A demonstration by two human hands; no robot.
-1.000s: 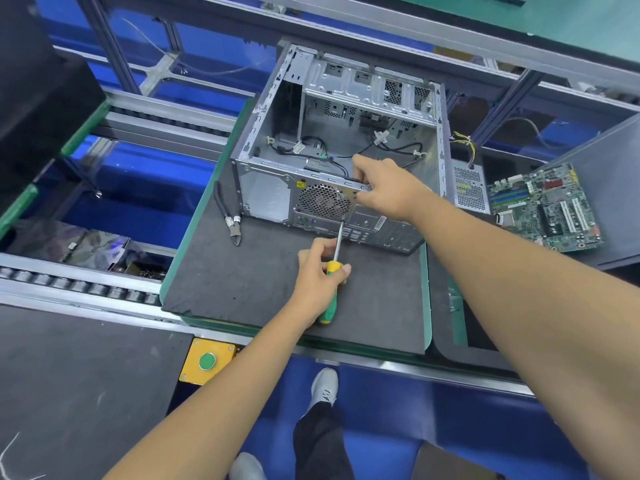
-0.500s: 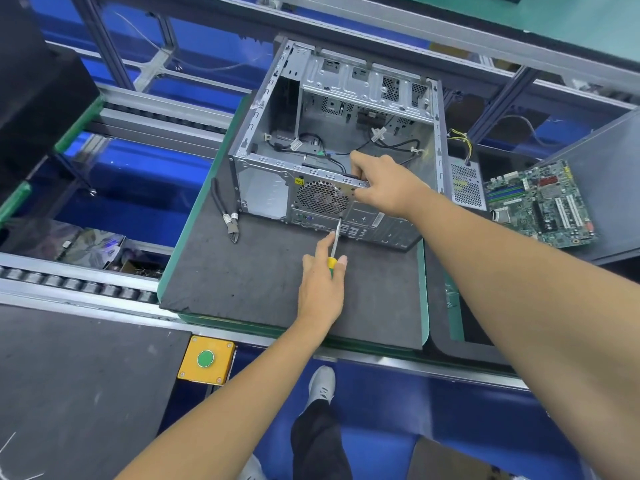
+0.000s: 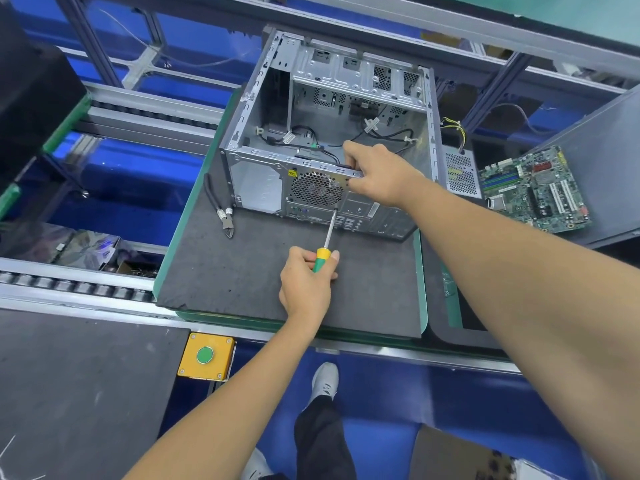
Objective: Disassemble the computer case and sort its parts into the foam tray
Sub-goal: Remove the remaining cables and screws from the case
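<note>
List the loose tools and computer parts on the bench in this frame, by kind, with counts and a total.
Computer case: 1
Screwdriver: 1, gripped by the left hand
Cutters: 1
Circuit board: 1
Power supply box: 1
Total: 5
The right hand grips the case's rear edge.

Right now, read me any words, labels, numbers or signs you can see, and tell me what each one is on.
No words or numbers are legible.
Yellow warning-triangle sticker on the computer case, beside the fan grille: symbol only, print too small.
Motherboard markings: too small to read.
White tags on the cutters: blurred.
</note>
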